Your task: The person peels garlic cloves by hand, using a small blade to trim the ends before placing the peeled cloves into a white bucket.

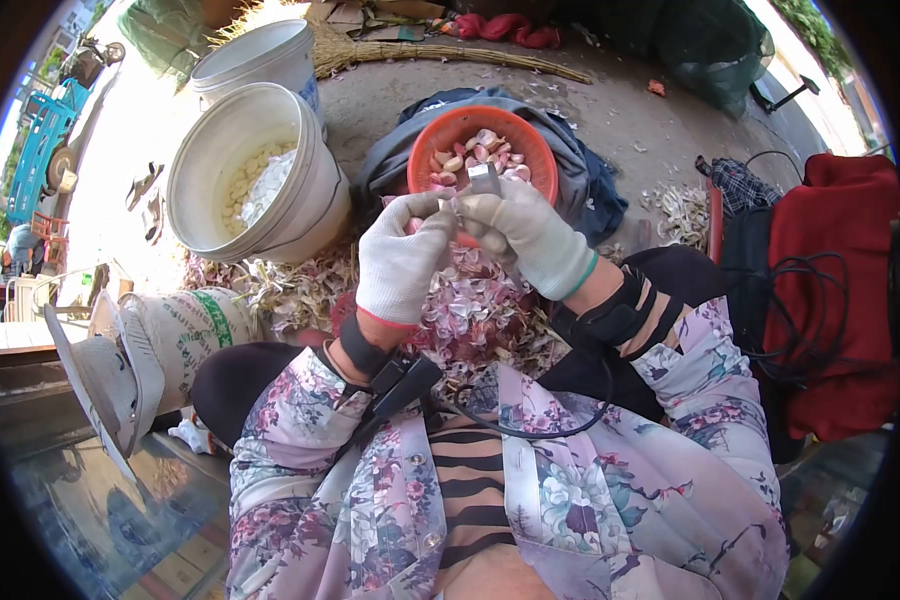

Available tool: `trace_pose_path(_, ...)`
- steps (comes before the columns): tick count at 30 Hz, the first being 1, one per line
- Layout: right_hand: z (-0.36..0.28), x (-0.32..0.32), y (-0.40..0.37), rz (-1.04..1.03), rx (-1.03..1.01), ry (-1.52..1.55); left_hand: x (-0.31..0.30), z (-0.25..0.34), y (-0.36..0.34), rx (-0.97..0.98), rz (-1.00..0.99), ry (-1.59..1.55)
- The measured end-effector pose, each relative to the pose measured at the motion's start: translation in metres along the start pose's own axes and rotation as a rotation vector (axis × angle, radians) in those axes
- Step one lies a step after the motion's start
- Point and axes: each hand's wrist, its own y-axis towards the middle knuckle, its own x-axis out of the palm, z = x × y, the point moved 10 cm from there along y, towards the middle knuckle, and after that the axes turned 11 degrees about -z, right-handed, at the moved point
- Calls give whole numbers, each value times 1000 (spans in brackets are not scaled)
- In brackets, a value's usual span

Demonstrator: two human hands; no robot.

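While the left hand pinches a garlic clove, the curled right hand grips a metal piece.

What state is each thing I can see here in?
Round orange plastic bowl, open, partly filled with garlic cloves
Front pale round plastic bucket, open, whitish cloves inside
Rear pale plastic bucket, open, contents hidden
White-gloved left grip, fingers curled around a small pinkish piece
White-gloved right grip, fingers curled, hold unclear
Pinkish papery garlic skins, loose, heaped
Long straw broom, lying flat
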Motion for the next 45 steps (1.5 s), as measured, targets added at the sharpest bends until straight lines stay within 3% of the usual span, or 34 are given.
trace_pose_path(10, 1, -5, 7, -50, -29, 211, 1, 0, 7, -42, -152, -324)
trace_pose_path(17, -9, -10, -5, -12, 15, -12, 1, -5, 10, -64, -249, -278)
trace_pose_path(20, -16, -9, -3, -27, -52, -119, 0, -2, 7, -115, -169, -107)
trace_pose_path(23, -26, -8, -5, -11, -81, -311, 3, 3, 7, -67, -121, 263)
trace_pose_path(29, -26, -11, -9, 54, -76, -526, 8, 23, 3, 164, -46, 699)
trace_pose_path(38, -34, -3, -9, 133, -315, -939, 19, 36, -4, 457, -56, 936)
trace_pose_path(45, -30, 4, -11, 203, -297, -1034, 22, 36, -7, 458, -101, 944)
